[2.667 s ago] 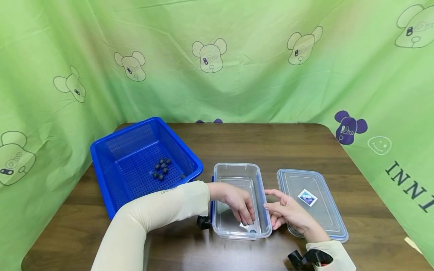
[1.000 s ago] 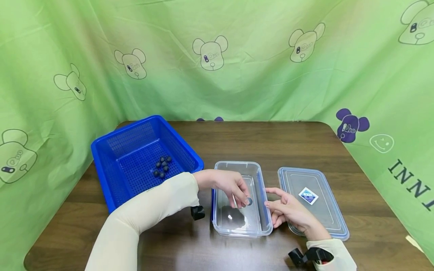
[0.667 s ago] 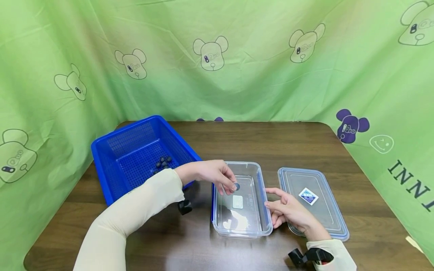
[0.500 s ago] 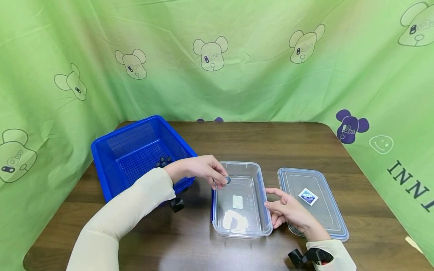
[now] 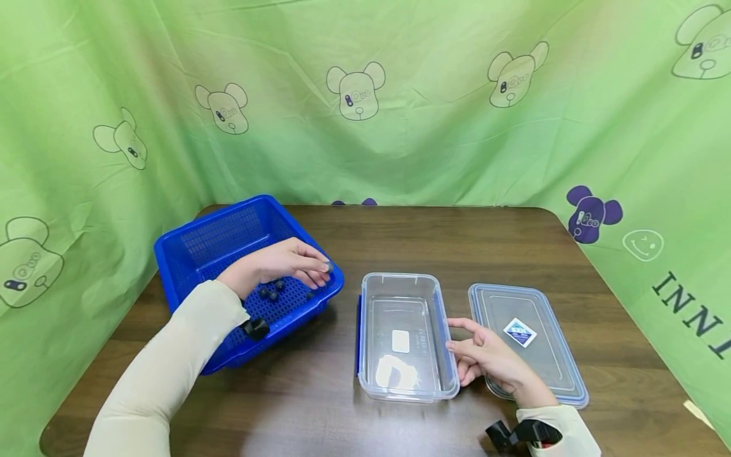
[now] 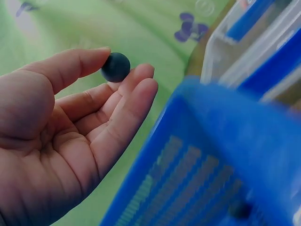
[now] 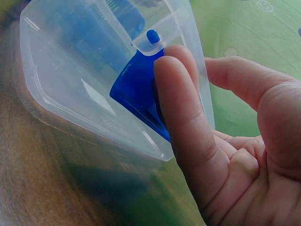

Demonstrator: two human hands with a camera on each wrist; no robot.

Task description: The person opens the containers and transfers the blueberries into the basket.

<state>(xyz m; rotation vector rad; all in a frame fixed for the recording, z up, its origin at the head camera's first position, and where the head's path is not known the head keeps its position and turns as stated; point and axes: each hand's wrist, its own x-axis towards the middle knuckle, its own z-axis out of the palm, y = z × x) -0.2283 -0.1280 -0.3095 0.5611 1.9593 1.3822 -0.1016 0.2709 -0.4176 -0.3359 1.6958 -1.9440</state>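
My left hand is over the right side of the blue basket, pinching a small dark ball between thumb and fingertips. Several similar dark balls lie on the basket's floor, some hidden beneath the hand. On the right, my right hand holds the side of a clear plastic box. Its thumb is at the rim and its fingers lie against the blue latch on the outer wall. A white label shows on the box's bare floor.
A clear lid with a blue-and-white sticker lies flat to the right of the box, partly behind the right wrist. All of it stands on a brown wooden table, with a green printed curtain behind and at the sides.
My left hand has lifted a ball off the box's floor and carried it up and left, from the box to over the basket. The right hand has stayed at the box's side.
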